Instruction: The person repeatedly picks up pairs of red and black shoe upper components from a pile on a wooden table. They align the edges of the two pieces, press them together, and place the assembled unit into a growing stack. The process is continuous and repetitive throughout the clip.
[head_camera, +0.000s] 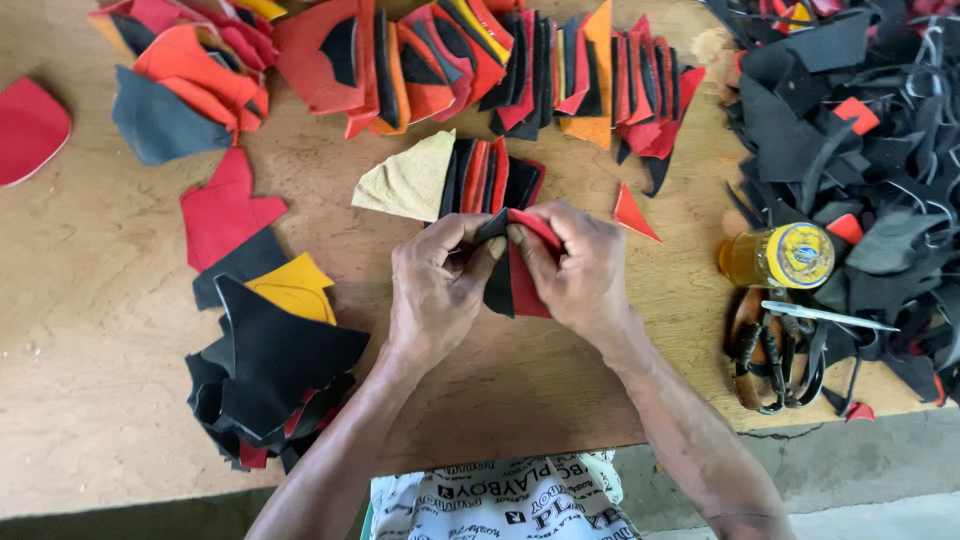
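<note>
The folded piece in both hands is black and red. Just above it, a fanned stack shows black and red edges under a pale tan piece. The jar is amber with a yellow lid. The worktop is light brown.

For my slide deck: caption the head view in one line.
Both hands, left hand and right hand, pinch red and black leather pieces together over a wooden table.

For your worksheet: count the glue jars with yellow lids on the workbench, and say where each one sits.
1: the glue jar lies on its side right of the hands, above the scissors, at the edge of the black scrap heap, which may hide others.
</note>
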